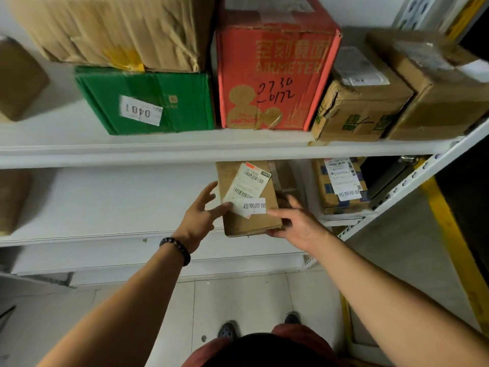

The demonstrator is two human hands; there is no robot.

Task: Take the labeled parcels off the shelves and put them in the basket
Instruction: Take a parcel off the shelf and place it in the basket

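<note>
A small brown cardboard parcel (248,221) with a barcode label and a white sticker of black characters lies on the lower white shelf (105,207), jutting over its front edge. My left hand (201,215) touches the parcel's left side, thumb on the sticker's edge, fingers spread. On the right, my right hand (296,221) grips the parcel's lower right corner, thumb under the front edge. Further right on the same shelf stands a second labeled parcel (341,184) with a similar sticker. No basket is in view.
The upper shelf (185,149) carries a green box (148,102) labeled 0401, a big brown box (119,27) on top of it, a red box (275,75) and two brown boxes (362,102). A perforated white upright (412,181) stands at the right. Yellow floor tape (449,234) runs beyond it.
</note>
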